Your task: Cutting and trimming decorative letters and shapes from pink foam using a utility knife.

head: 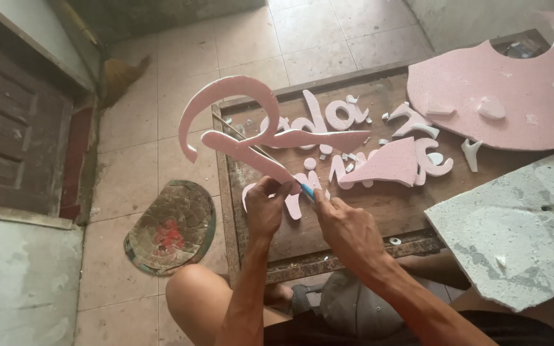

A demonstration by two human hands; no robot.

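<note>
My left hand [265, 208] grips the lower stem of a large pink foam letter cut-out [238, 122], a curling script shape held up over the wooden table's near left corner. My right hand [347, 224] holds a small blue-handled knife [307, 189] whose tip meets the foam just beside my left fingers. Several smaller pink foam letters [341, 115] and offcuts [389, 161] lie on the wooden table [379, 208] behind.
A big pink foam sheet [501, 96] with cut-out holes covers the table's far right. A grey foam slab [520, 224] overlaps the near right corner. On the tiled floor lie a round worn mat [171, 227] and a broom [120, 74]. My bare knee [193, 295] is below.
</note>
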